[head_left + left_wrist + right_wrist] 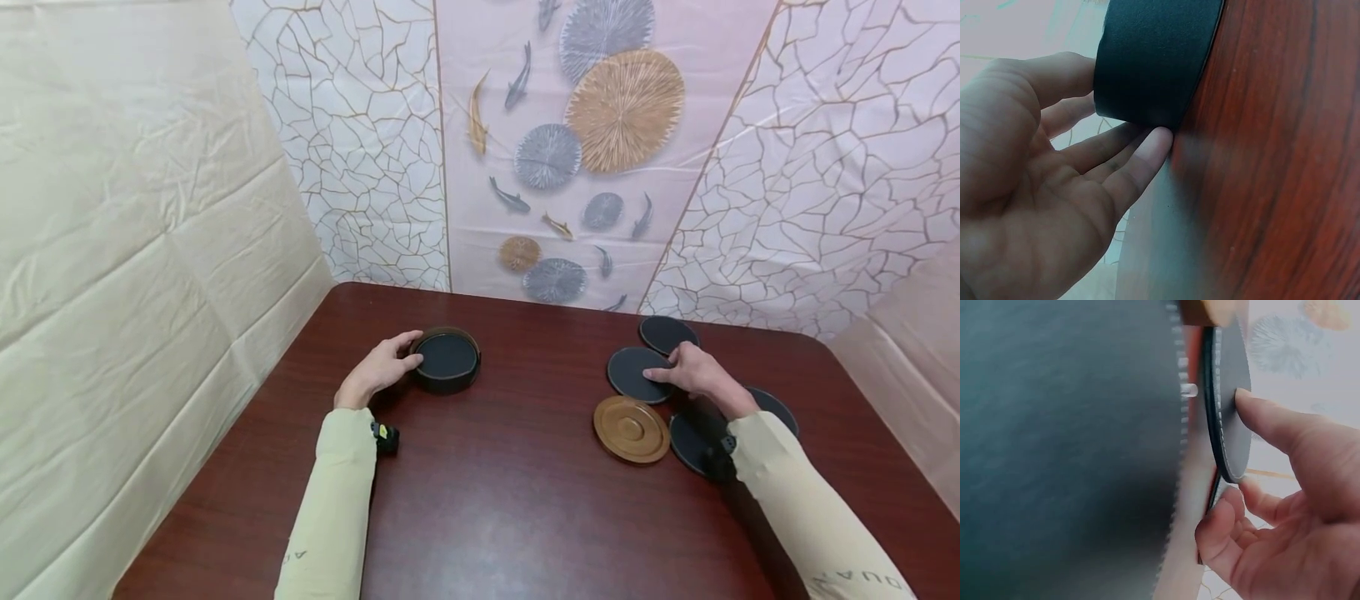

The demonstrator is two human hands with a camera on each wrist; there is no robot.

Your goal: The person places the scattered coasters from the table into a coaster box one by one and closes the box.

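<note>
On the left of the table, a round black coaster holder [444, 385] with a dark disc inside stands upright. My left hand [381, 365] grips its left side, the thumb near the front rim and fingers reaching round behind. In the left wrist view, fingertips press the holder's black wall [1154, 62]. Over on the right, my right hand [701, 371] pinches a black round coaster [633, 375] at its right edge. Its thumb lies on the coaster's upper face, as the right wrist view also shows, with stitching [1217, 394] along the coaster's rim.
A brown wooden coaster [632, 429] with ringed grooves lies in front of the pinched one. More black coasters lie around the right arm: one behind [667, 333], one under the wrist [690, 442], another partly hidden by the sleeve [776, 408]. Patterned cloth walls border the dark red table [510, 467].
</note>
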